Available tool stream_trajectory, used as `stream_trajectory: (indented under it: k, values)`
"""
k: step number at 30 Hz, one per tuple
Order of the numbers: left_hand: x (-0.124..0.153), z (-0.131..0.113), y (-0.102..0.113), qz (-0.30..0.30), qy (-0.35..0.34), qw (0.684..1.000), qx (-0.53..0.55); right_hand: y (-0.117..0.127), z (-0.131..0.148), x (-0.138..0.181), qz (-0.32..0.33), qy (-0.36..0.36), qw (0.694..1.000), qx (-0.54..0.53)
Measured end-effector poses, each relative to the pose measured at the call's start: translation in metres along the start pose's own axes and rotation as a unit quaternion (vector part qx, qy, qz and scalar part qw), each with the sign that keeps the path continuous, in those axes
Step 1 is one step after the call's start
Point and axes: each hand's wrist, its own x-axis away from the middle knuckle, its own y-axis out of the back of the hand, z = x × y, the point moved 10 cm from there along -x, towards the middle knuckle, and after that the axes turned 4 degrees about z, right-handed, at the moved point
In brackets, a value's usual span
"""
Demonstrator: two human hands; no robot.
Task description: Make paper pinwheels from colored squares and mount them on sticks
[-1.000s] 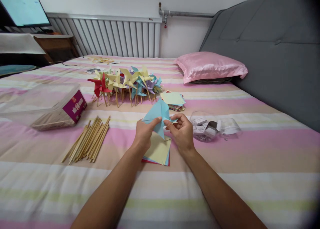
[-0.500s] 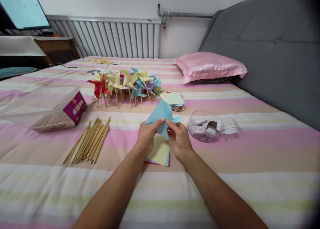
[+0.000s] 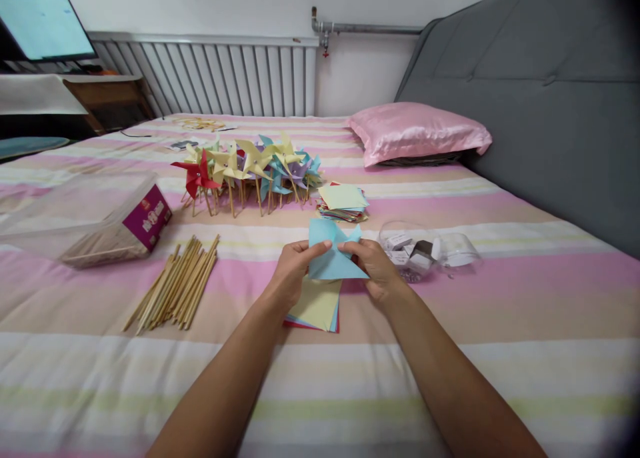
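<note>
A light blue paper square (image 3: 331,261), cut and partly folded, is held up between both hands. My left hand (image 3: 296,261) pinches its left side with the thumb on top. On the other side, my right hand (image 3: 373,261) grips the paper, its thumb near the middle where a corner is bent inward; the fingers underneath are hidden. Below the hands lies a small stack of coloured paper squares (image 3: 315,306), pale yellow on top, with blue and red edges showing. A second, taller paper stack (image 3: 343,199) sits just beyond the hands.
Finished paper pinwheels (image 3: 255,165) on sticks stand in a cluster further back. Loose wooden sticks (image 3: 180,285) lie at left beside a clear box (image 3: 145,221) of sticks. A clear container (image 3: 407,251) with small boxes is at right, a pink pillow (image 3: 417,133) behind.
The blue paper has been turned, so a straight edge now faces me instead of a pointed corner. My right hand has shifted slightly right and the hands are further apart.
</note>
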Motion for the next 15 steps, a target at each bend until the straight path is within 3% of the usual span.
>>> stream_trajectory:
  k: [3, 15]
  values:
    - [0.0002, 0.0072, -0.0029, 0.013, 0.029, 1.000, 0.000, -0.0010, -0.0009, 0.0004, 0.014, -0.001, 0.999, 0.033]
    - [0.0022, 0.0077, 0.0069, -0.029, 0.042, 0.998, -0.033, -0.0012, 0.0044, 0.0032, 0.003, 0.007, 0.996, 0.090]
